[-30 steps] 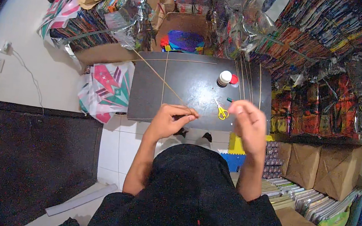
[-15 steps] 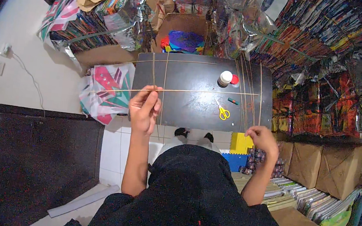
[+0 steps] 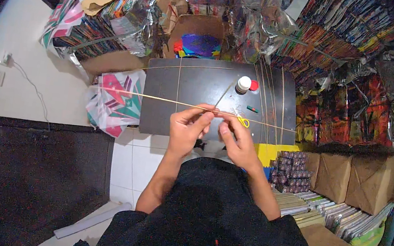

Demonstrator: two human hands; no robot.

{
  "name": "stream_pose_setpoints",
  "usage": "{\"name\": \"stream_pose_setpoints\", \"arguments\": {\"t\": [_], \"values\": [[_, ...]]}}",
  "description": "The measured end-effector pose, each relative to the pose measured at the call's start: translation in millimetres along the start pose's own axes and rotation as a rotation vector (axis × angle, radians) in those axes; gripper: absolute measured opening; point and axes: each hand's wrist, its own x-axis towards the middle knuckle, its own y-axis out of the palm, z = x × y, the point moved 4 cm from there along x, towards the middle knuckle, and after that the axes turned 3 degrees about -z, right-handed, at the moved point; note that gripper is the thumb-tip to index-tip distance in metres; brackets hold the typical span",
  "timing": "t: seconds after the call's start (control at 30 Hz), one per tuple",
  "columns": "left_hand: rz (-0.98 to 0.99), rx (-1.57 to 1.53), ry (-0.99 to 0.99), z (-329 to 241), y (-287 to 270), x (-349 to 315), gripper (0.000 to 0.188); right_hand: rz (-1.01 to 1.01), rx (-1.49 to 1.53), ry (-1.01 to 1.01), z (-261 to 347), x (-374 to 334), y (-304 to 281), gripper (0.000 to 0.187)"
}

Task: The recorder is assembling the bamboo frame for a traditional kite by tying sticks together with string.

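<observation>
A long thin bamboo stick point(image 3: 161, 98) runs level across the view above the dark table. My left hand point(image 3: 190, 129) pinches it near its middle, thumb against fingers. A second, shorter stick point(image 3: 224, 95) crosses it at the fingertips and slants up and right. My right hand point(image 3: 239, 141) is beside the left one, its fingers closed at the long stick just right of the crossing. Under that stick lie yellow-handled scissors point(image 3: 243, 121), partly covered by the right fingers. What exactly joins the sticks at the crossing is hidden.
On the dark table point(image 3: 158, 118) stand a white-capped bottle point(image 3: 243, 84) and a red lid point(image 3: 254, 85). A small green tube point(image 3: 252, 109) lies nearby. Several thin sticks point(image 3: 273, 97) lie at the right. Stacked bundles point(image 3: 307, 48) and brown packages point(image 3: 370, 184) surround the table.
My left hand has moved right with the sticks, and the short stick now tilts rightward. My right hand has come from the table's right edge to the crossing.
</observation>
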Motion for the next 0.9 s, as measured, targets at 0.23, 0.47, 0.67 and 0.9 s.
{"name": "stream_pose_setpoints", "arguments": {"t": [0.23,0.47,0.67,0.9], "values": [[-0.03,0.052,-0.007,-2.6,-7.7,2.6,0.023,0.016,-0.019,0.065,10.6,-4.2,6.5,0.018],[-0.013,0.102,-0.062,-2.8,-4.2,4.2,0.017,0.034,-0.052,0.031,19.3,-4.8,5.8,0.015],[0.168,0.165,-0.014,1.0,-1.7,8.1,0.015,0.054,0.003,0.008,23.5,-7.9,4.4,0.017],[0.177,0.476,0.109,3.9,-5.3,8.6,0.015,-0.019,0.103,0.208,38.0,-5.4,-24.6,0.019]]}}
